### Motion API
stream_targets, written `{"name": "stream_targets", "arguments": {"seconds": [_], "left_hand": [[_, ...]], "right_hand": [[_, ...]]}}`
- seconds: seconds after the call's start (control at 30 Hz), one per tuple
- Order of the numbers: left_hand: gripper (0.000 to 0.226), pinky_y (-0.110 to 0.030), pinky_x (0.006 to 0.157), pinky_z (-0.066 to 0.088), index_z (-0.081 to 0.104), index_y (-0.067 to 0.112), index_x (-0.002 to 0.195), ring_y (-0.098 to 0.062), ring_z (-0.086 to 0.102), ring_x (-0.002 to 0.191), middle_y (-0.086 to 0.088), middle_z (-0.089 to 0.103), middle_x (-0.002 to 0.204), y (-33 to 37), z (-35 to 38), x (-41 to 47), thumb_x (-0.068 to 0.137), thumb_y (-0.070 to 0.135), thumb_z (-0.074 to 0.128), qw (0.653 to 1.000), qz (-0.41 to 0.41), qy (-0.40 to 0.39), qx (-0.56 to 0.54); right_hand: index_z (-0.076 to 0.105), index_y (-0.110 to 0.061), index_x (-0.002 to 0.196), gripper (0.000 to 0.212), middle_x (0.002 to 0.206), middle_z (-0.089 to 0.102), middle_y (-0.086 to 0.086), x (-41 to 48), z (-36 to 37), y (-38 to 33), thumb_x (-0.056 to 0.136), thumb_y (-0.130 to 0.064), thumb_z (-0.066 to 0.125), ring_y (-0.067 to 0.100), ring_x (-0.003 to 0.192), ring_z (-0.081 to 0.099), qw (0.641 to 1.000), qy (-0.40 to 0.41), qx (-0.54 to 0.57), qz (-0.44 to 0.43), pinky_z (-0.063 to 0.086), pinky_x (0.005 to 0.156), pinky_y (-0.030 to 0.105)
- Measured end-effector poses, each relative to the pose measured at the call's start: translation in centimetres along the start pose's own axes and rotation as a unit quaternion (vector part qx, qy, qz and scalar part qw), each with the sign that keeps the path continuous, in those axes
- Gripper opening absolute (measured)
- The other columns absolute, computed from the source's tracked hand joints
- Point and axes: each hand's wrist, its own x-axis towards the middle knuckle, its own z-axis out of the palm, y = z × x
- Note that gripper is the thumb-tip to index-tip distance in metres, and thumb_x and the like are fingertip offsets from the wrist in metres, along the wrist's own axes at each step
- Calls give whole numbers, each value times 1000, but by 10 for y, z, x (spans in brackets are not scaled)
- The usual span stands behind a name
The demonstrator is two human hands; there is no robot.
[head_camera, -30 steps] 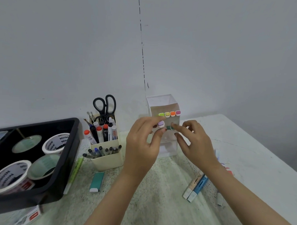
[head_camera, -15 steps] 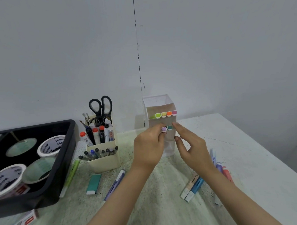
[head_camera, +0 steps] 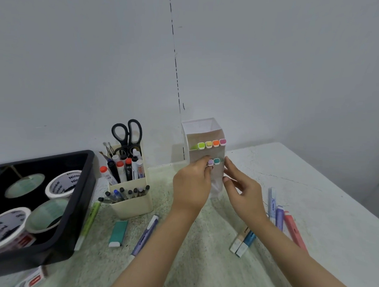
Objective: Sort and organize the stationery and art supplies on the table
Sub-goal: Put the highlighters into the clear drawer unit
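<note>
The purple-capped marker [head_camera: 210,162], held just clear of the clear organizer [head_camera: 203,126] a second ago, now sits pushed into its second row, touching the teal-capped marker [head_camera: 217,161]. Nearest the camera, loose supplies await sorting on the table [head_camera: 334,193]: a purple pen [head_camera: 145,234], a teal eraser [head_camera: 118,232] and a green highlighter [head_camera: 89,221] left of the forearms, a peach-and-blue pair of highlighters [head_camera: 243,241] and three more highlighters [head_camera: 279,219] to the right. Farther in, the left hand [head_camera: 191,186] pinches the purple cap between thumb and fingertips, while the right hand [head_camera: 243,189], fingers loose and grasping nothing, touches the organizer's right side (apparently steadying it). Above them, four markers [head_camera: 212,143] fill the top row. To the left stand a cream pen holder [head_camera: 133,204] with scissors [head_camera: 127,134], and a black tray [head_camera: 84,193] of tape rolls [head_camera: 63,185]. The job looks roughly half done: six markers are racked, and at least eight items remain loose.
</note>
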Motion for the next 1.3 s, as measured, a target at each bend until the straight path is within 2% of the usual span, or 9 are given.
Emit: {"name": "stream_targets", "arguments": {"seconds": [0.3,0.47,0.57,0.63,0.7,0.8,0.9,1.0,1.3], "left_hand": [[14,-22,54,48,73,17,92,-17,63,61,1,71,74,5,4,3,84,17,62,998,-20,-31,-44],[14,-13,52,38,73,19,96,-16,61,60,0,71,75,5,-1,2,85,15,66,997,-43,-34,-56],[15,-20,56,46,73,26,100,-11,61,65,5,72,81,10,-8,1,91,26,61,991,-73,-56,-92],[21,-25,64,51,71,31,108,-10,62,73,7,73,88,13,-12,0,94,34,55,985,-108,-79,-110],[23,-27,67,51,69,32,112,-13,63,75,4,73,89,14,-12,1,95,36,53,983,-123,-90,-98],[23,-22,59,44,69,32,111,-15,62,72,1,72,84,15,-12,2,95,37,52,987,-113,-90,-65],[24,-10,55,34,71,30,108,-8,55,65,2,72,81,14,-12,1,94,40,54,988,-112,-86,-61],[24,-11,57,37,72,30,106,-6,55,64,3,73,81,12,-11,0,92,40,56,986,-117,-81,-81],[25,-13,62,44,71,31,109,-2,60,74,8,74,92,9,-9,-3,91,41,57,983,-125,-76,-109]], "right_hand": [[54,-19,132,49,121,63,-10,3,-3,-2,90,5,51,-7,104,60,1000,-15,4,14,47,91,15],[53,-21,133,50,119,62,-17,4,-6,-4,90,4,50,-3,109,60,999,-37,-1,18,46,90,13],[56,-24,130,44,107,63,-24,4,-6,-5,92,-2,53,-8,100,61,1000,-21,0,23,45,87,9],[60,-23,124,35,103,66,-17,7,-5,-8,92,-8,57,-13,90,61,999,5,24,33,46,80,7],[63,-22,120,30,106,69,-8,13,-4,-11,91,-16,61,-7,93,63,996,27,64,57,51,85,16],[65,-18,118,31,112,69,-3,24,-3,-14,87,-19,65,4,105,63,991,28,99,86,49,97,28],[66,-12,118,31,110,70,0,29,-2,-15,87,-17,66,6,106,64,989,16,110,99,48,99,35],[67,-11,117,31,107,71,1,30,-3,-12,87,-18,66,11,105,65,987,12,117,108,49,97,43],[69,-10,113,28,103,72,4,31,-1,-12,85,-15,67,16,102,67,982,23,140,124,50,95,46]]}}
